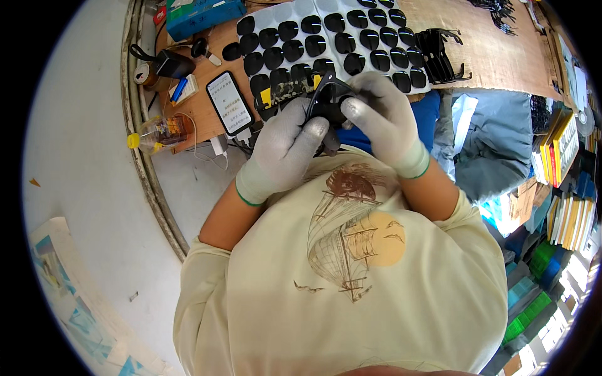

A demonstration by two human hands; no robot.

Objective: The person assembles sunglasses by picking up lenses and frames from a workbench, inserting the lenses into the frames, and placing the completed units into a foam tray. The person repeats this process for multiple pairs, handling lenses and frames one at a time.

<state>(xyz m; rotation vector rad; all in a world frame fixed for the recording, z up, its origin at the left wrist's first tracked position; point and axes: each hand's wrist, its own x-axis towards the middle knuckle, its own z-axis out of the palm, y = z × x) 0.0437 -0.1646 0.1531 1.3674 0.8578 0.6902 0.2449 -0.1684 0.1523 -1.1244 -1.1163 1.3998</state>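
A: What are the hands nearest the camera doing?

B: Both are wearing pale grey knit gloves. The left hand point(285, 147) is curling around a black plastic sunglasses frame point(327, 103) from below, and the right hand point(382, 116) is closing over it from above, thumb pressing on the front. The frame is sitting between them, just over the table edge, close to the chest, probably so both thumbs can be bearing on it at once.

A: And just beyond?

B: A smartphone with a lit screen point(229, 102) is lying face up on the brown wooden table point(200, 113), beside the left hand, angled as if for glancing at.

A: Anything holding things?

B: A white moulded tray point(326, 12) is carrying rows of dark oval lenses point(351, 62), each in its own hollow, within easy reach. Right of it, a stack of black frames point(439, 53) is standing together. At the far left, a clear plastic bottle with a yellow cap point(153, 133) is lying on its side; I cannot tell what is inside it.
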